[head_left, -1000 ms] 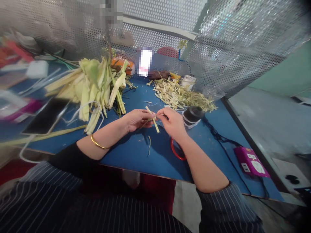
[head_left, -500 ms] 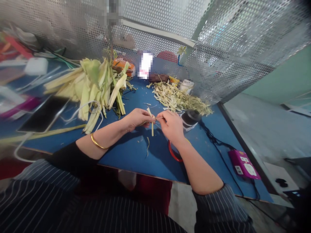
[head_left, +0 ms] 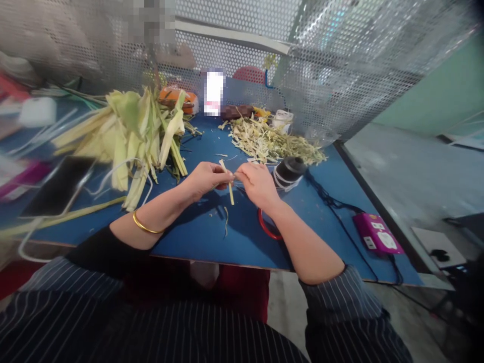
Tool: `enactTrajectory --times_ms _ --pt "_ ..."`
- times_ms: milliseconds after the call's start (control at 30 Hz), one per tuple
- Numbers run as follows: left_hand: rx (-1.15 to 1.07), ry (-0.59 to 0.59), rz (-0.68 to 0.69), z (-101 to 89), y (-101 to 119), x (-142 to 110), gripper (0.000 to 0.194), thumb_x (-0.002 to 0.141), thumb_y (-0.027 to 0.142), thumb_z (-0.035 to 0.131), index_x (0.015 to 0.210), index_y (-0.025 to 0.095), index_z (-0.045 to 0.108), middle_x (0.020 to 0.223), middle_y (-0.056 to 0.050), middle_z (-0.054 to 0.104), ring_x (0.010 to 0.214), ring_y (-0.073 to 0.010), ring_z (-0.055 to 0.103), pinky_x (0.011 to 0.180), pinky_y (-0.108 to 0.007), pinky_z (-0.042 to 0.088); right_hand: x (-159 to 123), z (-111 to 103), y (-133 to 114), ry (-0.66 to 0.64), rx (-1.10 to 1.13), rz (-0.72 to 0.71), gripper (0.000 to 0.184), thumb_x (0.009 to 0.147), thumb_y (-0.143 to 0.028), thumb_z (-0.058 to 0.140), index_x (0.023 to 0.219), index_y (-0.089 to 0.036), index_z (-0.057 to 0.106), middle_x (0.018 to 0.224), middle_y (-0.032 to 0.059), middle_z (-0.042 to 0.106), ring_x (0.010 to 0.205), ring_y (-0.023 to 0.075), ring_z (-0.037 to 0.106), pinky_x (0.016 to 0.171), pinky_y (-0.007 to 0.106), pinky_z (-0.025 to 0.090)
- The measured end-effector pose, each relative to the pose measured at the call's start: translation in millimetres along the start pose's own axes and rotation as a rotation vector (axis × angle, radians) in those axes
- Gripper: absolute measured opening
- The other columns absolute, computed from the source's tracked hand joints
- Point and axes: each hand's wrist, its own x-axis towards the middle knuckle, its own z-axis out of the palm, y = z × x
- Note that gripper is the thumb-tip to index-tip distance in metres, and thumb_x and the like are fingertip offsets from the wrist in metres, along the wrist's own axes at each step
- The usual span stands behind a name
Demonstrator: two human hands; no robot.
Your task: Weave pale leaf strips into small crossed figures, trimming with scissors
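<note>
My left hand and my right hand meet above the blue table, fingertips almost touching. Both pinch a narrow pale yellow leaf strip that stands nearly upright between them, its lower end hanging toward the table. What the right fingertips hold besides the strip is too small to make out. A gold bangle sits on my left wrist. A thin green sliver lies on the table just below the hands.
A heap of yellow-green palm leaves lies at the left, a pile of leaf trimmings at the back. A black thread spool, a red ring, a phone and a pink power strip lie around. Perforated metal screens stand behind.
The strip has turned from slanted to nearly upright between the fingers. The hands stay together; the camera view has drifted slightly.
</note>
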Motion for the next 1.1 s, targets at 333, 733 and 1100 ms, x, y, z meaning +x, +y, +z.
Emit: enactTrajectory --times_ms 333,733,1100 --pt "-0.241 0.189 -0.065 -12.2 -8.2 14.4 0.014 0.061 0.024 0.074 0.062 0.011 0.067 0.060 -0.003 0.063 0.053 -0.0086 0.053 0.055 -0.023 0.047 -2.2 -7.1 10.1 -0.175 -0.218 0.209 0.018 0.083 -0.036 0.060 0.080 -0.020 0.065 0.081 0.0046 0.064 0.075 0.0187 0.058 0.063 0.029 0.033" --pt "-0.350 0.206 -0.122 -10.2 -6.3 12.7 0.013 0.066 0.022 0.072 0.070 0.011 0.066 0.071 -0.004 0.066 0.048 -0.0041 0.050 0.047 -0.018 0.044 -2.5 13.8 6.4 -0.175 -0.042 0.208 0.009 0.084 -0.016 0.047 0.080 -0.019 0.054 0.090 0.0097 0.064 0.086 0.0222 0.060 0.076 0.035 0.041" --pt "-0.392 -0.129 -0.247 -4.5 -5.9 5.4 0.013 0.074 0.021 0.070 0.084 0.012 0.068 0.065 -0.003 0.063 0.055 -0.0071 0.056 0.050 -0.015 0.046 2.3 5.6 3.3 -0.052 1.250 0.639 0.019 0.071 -0.031 0.066 0.072 -0.019 0.052 0.057 -0.0060 0.056 0.045 0.0072 0.053 0.049 0.021 0.045"
